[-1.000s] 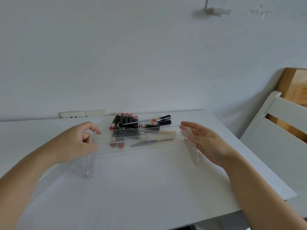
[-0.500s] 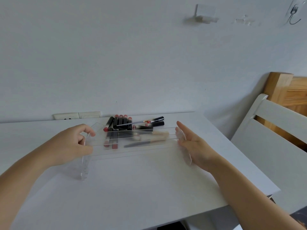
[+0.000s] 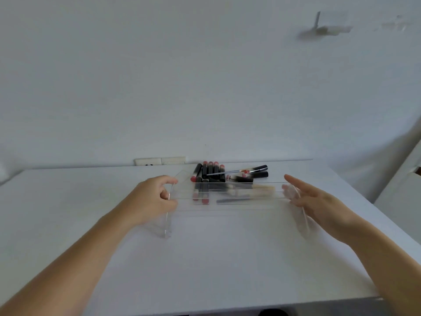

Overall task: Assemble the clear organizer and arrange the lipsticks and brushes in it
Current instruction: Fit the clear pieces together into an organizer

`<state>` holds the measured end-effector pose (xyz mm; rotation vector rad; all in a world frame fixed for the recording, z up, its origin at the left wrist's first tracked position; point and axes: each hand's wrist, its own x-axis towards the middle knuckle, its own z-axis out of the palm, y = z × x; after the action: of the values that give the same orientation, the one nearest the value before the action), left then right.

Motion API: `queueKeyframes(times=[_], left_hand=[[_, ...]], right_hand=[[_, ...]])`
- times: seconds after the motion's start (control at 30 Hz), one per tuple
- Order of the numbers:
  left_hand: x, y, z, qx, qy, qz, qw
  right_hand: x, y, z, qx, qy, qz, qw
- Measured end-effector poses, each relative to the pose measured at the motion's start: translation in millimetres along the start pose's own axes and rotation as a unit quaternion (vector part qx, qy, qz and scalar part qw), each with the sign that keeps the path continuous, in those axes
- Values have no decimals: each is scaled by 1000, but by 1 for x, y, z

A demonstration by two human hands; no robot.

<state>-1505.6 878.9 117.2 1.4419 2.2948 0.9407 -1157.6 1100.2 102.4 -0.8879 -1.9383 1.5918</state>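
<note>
- the left hand (image 3: 155,199) gripped the clear organizer (image 3: 227,201) at its left end.
- the right hand (image 3: 319,201) was flat and open against the right end.
- lipsticks (image 3: 210,171) lay on the far side.

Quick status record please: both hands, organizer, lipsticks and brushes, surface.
left hand: gripping the organizer's left side panel
right hand: open, flat against the right side panel
organizer: clear, on the table, between the hands
lipsticks: piled behind it, none placed
brushes: lying behind it, seen through it
</note>
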Motion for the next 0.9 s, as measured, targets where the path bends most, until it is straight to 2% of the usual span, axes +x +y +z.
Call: queueKeyframes(times=[0.17, 0.27, 0.37, 0.43, 0.53, 0.6, 0.77, 0.9], left_hand=[[-5, -3, 4, 2, 7, 6, 1000], [-9, -10, 3, 2, 24, 19, 1000], [-11, -19, -10, -3, 96, 9, 995], [-10, -28, -19, 51, 128, -16, 990], [-11, -36, -20, 155, 58, -79, 983], [-12, -35, -15, 167, 28, -95, 981], [-14, -33, -10, 184, 21, -80, 980], [-14, -33, -17, 145, 56, -92, 983]], right_hand=[[2, -2, 2, -73, -25, 5, 997], [3, -2, 2, -81, -9, 10, 997], [4, -1, 5, -93, 18, 10, 995], [5, 1, 10, -109, 47, 1, 993], [6, 7, 19, -96, 94, -14, 991], [7, 13, 24, -95, 120, -30, 988], [7, 21, 34, -114, 124, -61, 984], [5, 16, 34, -79, 124, -54, 988]])
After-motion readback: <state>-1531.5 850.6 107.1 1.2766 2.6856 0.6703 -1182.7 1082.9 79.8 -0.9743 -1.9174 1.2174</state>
